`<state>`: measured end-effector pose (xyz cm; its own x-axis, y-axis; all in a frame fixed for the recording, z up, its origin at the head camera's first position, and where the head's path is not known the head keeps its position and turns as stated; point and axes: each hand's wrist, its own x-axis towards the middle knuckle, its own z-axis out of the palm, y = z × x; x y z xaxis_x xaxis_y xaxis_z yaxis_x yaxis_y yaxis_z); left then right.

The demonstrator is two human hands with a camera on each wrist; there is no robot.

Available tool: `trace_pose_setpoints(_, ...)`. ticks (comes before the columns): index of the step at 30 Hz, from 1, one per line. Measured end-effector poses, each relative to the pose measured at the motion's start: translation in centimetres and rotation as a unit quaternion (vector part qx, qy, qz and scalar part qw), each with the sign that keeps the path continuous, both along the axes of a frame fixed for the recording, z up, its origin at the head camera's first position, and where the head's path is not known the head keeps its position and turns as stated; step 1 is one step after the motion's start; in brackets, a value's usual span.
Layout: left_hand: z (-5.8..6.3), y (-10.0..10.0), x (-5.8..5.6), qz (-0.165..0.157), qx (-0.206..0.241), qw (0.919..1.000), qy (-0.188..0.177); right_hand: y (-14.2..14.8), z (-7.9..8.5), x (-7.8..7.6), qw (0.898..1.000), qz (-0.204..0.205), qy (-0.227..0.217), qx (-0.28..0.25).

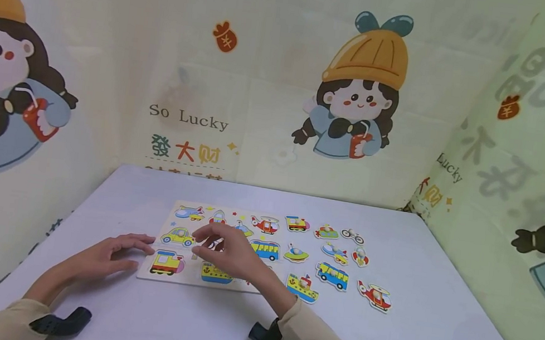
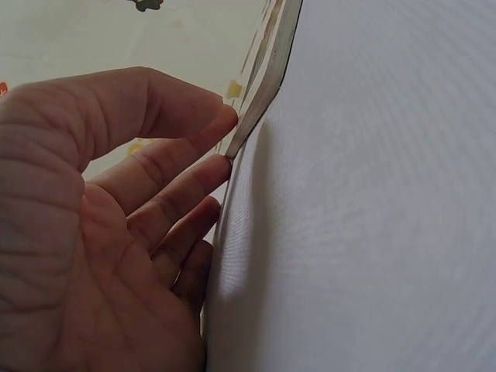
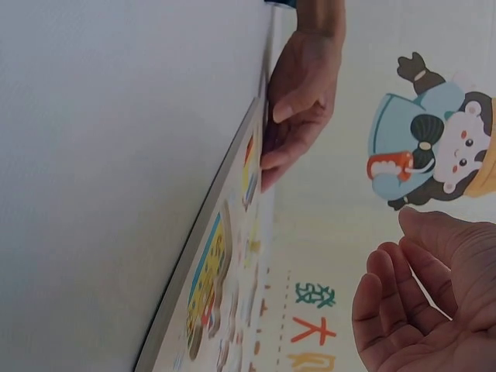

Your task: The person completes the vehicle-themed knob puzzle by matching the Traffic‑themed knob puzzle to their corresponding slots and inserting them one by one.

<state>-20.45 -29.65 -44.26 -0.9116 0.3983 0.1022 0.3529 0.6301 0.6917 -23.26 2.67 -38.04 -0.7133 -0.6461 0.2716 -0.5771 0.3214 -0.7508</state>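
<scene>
A flat puzzle board (image 1: 191, 276) with printed vehicle shapes lies on the white table. At its left edge is my left hand (image 1: 101, 257), with loosely bent fingers touching the rim; the left wrist view shows the fingertips against the board's edge (image 2: 260, 105). Above the middle of the board hovers my right hand (image 1: 230, 250). Its fingers curve toward the thumb, and the right wrist view shows nothing held in this hand (image 3: 434, 291). Just left of its fingertips is a yellow car (image 1: 178, 236) in the board's middle row. The hand and forearm hide part of the board.
Several loose vehicle pieces lie right of the board, among them a ship (image 1: 302, 289), a bus (image 1: 332, 277), a helicopter (image 1: 375, 297), a train (image 1: 297, 224) and a bicycle (image 1: 352, 236). Printed cloth (image 1: 269, 108) hangs behind and along the table's sides.
</scene>
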Motion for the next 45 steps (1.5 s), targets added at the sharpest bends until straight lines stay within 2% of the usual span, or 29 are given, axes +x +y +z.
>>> trace_pose_setpoints(8,-0.2,0.2,0.1,0.002,0.001,0.9999,0.011,2.5,0.0,-0.5,0.999,-0.036,-0.015,-0.019)
trace_pose_setpoints(15,-0.3,0.3,0.0,0.004,-0.006,1.0,0.004,4.6,-0.4,-0.9,0.997,-0.075,-0.024,-0.017)
trace_pose_setpoints(30,-0.5,0.2,0.3,0.006,-0.015,0.9997,0.02,9.1,-1.6,-1.9,0.991,-0.132,-0.021,-0.013)
trace_pose_setpoints(38,-0.6,-0.1,0.1,0.01,-0.035,0.9989,0.031,10.2,-2.1,-2.0,0.987,-0.154,-0.033,-0.009)
trace_pose_setpoints(45,-0.7,0.0,0.0,0.007,-0.018,0.9996,0.019,11.1,-2.3,-2.2,0.984,-0.173,-0.029,0.006)
